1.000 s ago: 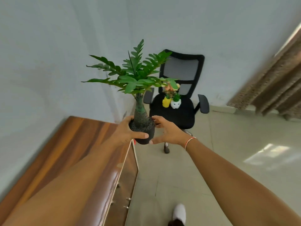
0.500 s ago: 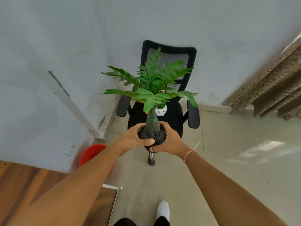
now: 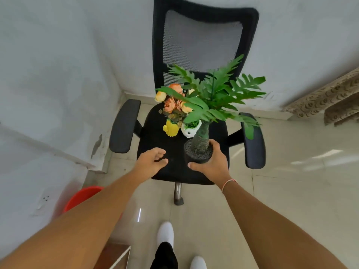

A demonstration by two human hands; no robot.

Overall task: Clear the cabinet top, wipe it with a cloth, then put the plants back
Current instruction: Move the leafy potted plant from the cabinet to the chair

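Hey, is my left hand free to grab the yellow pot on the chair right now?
Probably yes. The left hand is open and holds nothing, hovering over the chair seat with bare seat between it and the yellow pot. The flowers above it shouldn't block a low approach.

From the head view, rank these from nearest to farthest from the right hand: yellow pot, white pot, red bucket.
Measured from the right hand:
1. Small white pot, on the chair seat just behind the hand.
2. Yellow cactus-shaped pot, further left on the seat.
3. Red plastic bucket, on the floor far left.
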